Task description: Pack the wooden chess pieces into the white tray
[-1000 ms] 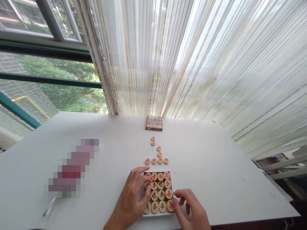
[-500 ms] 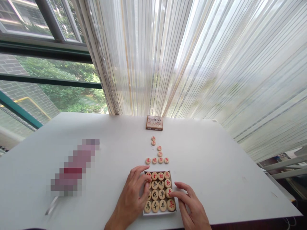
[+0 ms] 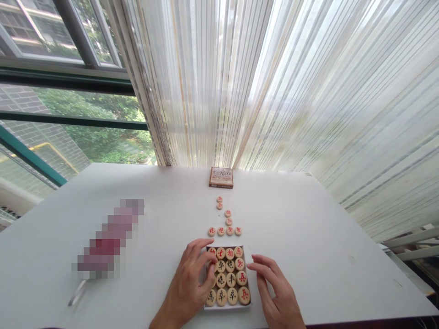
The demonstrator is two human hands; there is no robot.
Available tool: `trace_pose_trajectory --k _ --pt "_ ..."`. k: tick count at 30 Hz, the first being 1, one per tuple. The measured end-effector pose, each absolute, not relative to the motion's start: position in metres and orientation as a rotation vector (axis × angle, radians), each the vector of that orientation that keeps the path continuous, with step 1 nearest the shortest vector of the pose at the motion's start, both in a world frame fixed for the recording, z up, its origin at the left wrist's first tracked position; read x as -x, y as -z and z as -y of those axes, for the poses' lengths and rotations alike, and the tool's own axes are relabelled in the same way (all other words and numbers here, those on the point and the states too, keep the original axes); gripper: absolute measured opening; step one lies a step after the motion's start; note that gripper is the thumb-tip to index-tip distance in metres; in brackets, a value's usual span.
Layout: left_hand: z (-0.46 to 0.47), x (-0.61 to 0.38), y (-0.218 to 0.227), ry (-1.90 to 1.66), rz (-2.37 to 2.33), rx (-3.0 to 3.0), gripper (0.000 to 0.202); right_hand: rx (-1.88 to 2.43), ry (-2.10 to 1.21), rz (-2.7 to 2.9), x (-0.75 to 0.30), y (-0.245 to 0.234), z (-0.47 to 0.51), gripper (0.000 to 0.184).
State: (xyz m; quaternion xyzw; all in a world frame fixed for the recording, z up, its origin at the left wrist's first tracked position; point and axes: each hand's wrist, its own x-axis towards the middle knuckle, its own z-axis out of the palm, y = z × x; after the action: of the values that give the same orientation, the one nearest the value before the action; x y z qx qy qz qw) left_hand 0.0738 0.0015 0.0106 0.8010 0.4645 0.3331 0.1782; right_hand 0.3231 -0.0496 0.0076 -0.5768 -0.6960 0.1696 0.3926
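A shallow white box [image 3: 226,307] near the table's front edge is packed with round wooden chess pieces [image 3: 231,278] marked in red and black. My left hand [image 3: 190,285] rests on the box's left side, fingers curled over the left column of pieces. My right hand [image 3: 274,292] lies just right of the box with fingers spread, the fingertips close to its right wall and holding nothing. Several loose pieces [image 3: 224,230] with red marks lie on the white table [image 3: 308,246] just beyond the box, in a row and a short line.
A small brown box lid [image 3: 221,177] lies at the table's far edge by the striped curtain [image 3: 274,82]. A blurred reddish object [image 3: 108,240] with a metal end lies at the left. A window shows at the left; the table's right edge drops off.
My right hand has drawn off the lower right pieces and now lies beside the box with fingers spread. The left hand has stayed put.
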Motion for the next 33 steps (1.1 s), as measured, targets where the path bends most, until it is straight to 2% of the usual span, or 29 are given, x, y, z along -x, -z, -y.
trace_pose_trajectory --k 6,13,19,26,33 --pt "-0.003 -0.074 -0.009 -0.953 -1.364 -2.265 0.017 1.441 -0.389 1.666 -0.327 -0.008 0.042 0.021" --pt "-0.004 -0.074 -0.006 -0.952 -1.349 -2.191 0.018 1.488 -0.449 1.538 -0.334 0.002 0.046 0.022" --pt "-0.016 -0.076 -0.03 -1.046 -1.355 -2.082 0.018 1.474 -0.409 1.606 -0.342 0.012 0.044 0.021" --pt "-0.099 -0.093 -0.066 -1.212 -1.331 -2.067 0.019 1.447 -0.355 1.597 -0.34 0.015 0.044 0.02" --pt "-0.168 -0.1 -0.043 -1.016 -1.289 -2.218 0.016 1.411 -0.333 1.582 -0.34 0.014 0.045 0.021"
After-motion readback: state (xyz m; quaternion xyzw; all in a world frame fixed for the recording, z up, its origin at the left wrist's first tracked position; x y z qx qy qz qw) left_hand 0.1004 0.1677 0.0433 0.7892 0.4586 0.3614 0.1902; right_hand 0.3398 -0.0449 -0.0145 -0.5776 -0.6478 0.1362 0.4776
